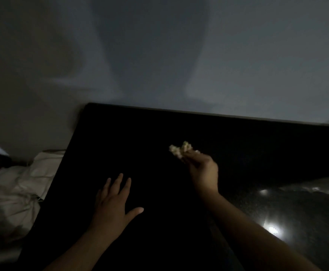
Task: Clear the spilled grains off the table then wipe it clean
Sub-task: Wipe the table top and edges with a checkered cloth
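The scene is dim. A black table (pixel 140 137) fills the middle of the view, its far edge against a pale wall. My right hand (pixel 202 171) is raised over the table's middle and pinches a small pale crumpled wad (pixel 180 150), cloth or paper with a greenish tinge. My left hand (pixel 112 202) lies flat on the table with its fingers spread and holds nothing. No loose grains can be made out on the dark surface.
Rumpled white cloth (pixel 18 190) lies beside the table's left edge. At the right a glossy dark speckled surface (pixel 296 212) reflects bright lights. The grey wall (pixel 179 55) stands directly behind the table.
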Demonstrator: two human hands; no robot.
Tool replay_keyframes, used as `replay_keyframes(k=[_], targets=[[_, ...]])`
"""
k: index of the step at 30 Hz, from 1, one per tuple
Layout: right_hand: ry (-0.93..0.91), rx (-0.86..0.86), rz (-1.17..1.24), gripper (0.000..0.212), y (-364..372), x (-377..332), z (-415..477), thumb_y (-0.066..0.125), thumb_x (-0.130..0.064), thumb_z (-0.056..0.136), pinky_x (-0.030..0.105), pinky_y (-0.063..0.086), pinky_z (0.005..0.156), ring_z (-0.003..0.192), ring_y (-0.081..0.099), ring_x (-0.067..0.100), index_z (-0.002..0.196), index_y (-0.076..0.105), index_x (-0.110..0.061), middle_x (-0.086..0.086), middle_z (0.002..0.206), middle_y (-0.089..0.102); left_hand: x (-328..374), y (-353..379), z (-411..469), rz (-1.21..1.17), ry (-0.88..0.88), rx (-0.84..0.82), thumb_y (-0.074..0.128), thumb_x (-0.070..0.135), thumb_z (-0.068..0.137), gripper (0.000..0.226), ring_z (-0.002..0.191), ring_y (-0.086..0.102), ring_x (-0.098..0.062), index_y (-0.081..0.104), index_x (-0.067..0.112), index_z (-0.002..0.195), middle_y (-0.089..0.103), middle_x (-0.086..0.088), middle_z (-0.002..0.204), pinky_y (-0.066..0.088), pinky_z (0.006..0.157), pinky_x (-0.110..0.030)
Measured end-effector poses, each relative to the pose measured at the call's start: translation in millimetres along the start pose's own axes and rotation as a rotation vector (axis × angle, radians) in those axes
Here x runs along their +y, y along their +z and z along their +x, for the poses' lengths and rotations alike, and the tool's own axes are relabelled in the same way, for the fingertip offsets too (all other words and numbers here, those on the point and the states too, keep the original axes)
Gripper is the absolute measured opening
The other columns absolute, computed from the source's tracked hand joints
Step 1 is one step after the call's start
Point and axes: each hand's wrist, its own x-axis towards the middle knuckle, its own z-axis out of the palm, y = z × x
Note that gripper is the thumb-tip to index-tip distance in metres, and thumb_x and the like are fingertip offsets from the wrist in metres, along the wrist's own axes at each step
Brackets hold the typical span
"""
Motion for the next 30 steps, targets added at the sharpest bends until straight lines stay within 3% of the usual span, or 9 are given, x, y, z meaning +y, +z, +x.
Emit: replay_keyframes(k=[3, 7, 9, 13, 17, 20, 22, 24, 30], targets=[[0.048, -0.026, -0.086, 0.03, 7.9, 10.5, -8.3, 0.071, -0.007, 0.083, 0.037, 0.039, 0.109, 0.115, 0.058, 0.016, 0.109, 0.073, -0.022, -0.004, 0.121, 0.067, -4.6, 4.0, -5.5, -0.025, 0.0, -0.063, -0.001, 0.104, 0.031, 0.141, 0.145, -0.019, -0.018, -0.005, 0.03, 0.151, -0.02, 0.01, 0.156, 0.006, 0.119, -0.046], [-0.007, -0.112, -0.071, 0.037, 25.0, 2.3, -65.5, 0.067, -0.004, 0.085, 0.006, 0.024, 0.105, 0.117, 0.04, -0.004, 0.115, 0.07, -0.025, -0.013, 0.127, 0.059, -8.3, 4.8, -7.6, 0.012, 0.012, -0.117, 0.017, 0.099, 0.039, 0.135, 0.144, -0.023, -0.02, -0.007, 0.028, 0.151, -0.026, 0.008, 0.155, 0.003, 0.119, -0.046], [-0.039, -0.157, -0.077, 0.04, 29.2, 2.8, -91.5, 0.067, -0.004, 0.084, 0.001, 0.023, 0.101, 0.113, 0.038, -0.008, 0.114, 0.07, -0.029, -0.019, 0.126, 0.058, -7.8, 6.0, -7.2, 0.039, 0.013, -0.104, 0.029, 0.091, 0.053, 0.122, 0.144, -0.022, -0.022, -0.006, 0.027, 0.151, -0.026, 0.006, 0.155, 0.003, 0.119, -0.046], [0.007, -0.242, 0.034, 0.035, 22.7, -4.6, -102.5, 0.072, -0.01, 0.084, 0.014, 0.039, 0.1, 0.108, 0.055, -0.004, 0.101, 0.073, -0.04, -0.03, 0.111, 0.065, -7.9, 8.0, -8.4, 0.061, 0.019, -0.088, 0.04, 0.084, 0.063, 0.115, 0.144, -0.021, -0.022, -0.005, 0.027, 0.152, -0.024, 0.005, 0.156, 0.004, 0.119, -0.047], [0.027, -0.075, 0.018, 0.033, 11.3, -3.1, -77.1, 0.07, -0.01, 0.086, 0.018, 0.038, 0.103, 0.112, 0.056, 0.0, 0.109, 0.072, -0.034, -0.021, 0.116, 0.066, -11.7, 6.0, -8.9, 0.019, 0.048, -0.073, 0.058, 0.066, 0.079, 0.102, 0.145, -0.019, -0.021, -0.001, 0.026, 0.152, -0.021, 0.005, 0.157, 0.004, 0.119, -0.047], [0.034, -0.105, -0.08, 0.037, 20.3, 1.3, -99.2, 0.069, -0.007, 0.086, 0.011, 0.027, 0.109, 0.121, 0.043, 0.0, 0.117, 0.069, -0.028, -0.012, 0.131, 0.058, -13.8, 1.0, -16.2, -0.007, 0.046, -0.093, 0.046, 0.086, 0.066, 0.114, 0.145, -0.018, -0.018, 0.001, 0.027, 0.152, -0.019, 0.006, 0.158, 0.004, 0.119, -0.046], [-0.022, -0.126, -0.115, 0.041, 26.6, -0.1, -130.7, 0.07, -0.004, 0.084, 0.005, 0.026, 0.104, 0.117, 0.041, -0.003, 0.116, 0.069, -0.03, -0.015, 0.129, 0.059, -16.6, 0.0, -28.4, 0.04, 0.056, -0.087, 0.014, 0.103, 0.041, 0.135, 0.144, -0.021, -0.018, -0.002, 0.028, 0.152, -0.02, 0.007, 0.157, 0.002, 0.119, -0.046], [-0.069, -0.165, -0.116, 0.045, 29.1, -1.8, -159.5, 0.071, -0.004, 0.081, 0.006, 0.028, 0.103, 0.116, 0.043, -0.004, 0.114, 0.069, -0.035, -0.022, 0.128, 0.057, -22.1, 2.8, -44.0, 0.102, 0.053, -0.079, -0.007, 0.103, 0.03, 0.141, 0.143, -0.024, -0.019, -0.007, 0.03, 0.151, -0.024, 0.008, 0.156, -0.001, 0.119, -0.047], [-0.024, -0.215, 0.006, 0.059, 17.7, -27.4, -181.3, 0.072, -0.01, 0.083, 0.019, 0.036, 0.104, 0.115, 0.048, -0.011, 0.107, 0.06, -0.063, -0.046, 0.116, 0.053, -44.0, 15.3, -76.5, 0.105, 0.007, -0.137, -0.007, 0.103, 0.029, 0.14, 0.142, -0.027, -0.023, -0.014, 0.031, 0.149, -0.034, 0.009, 0.151, -0.002, 0.118, -0.049]])
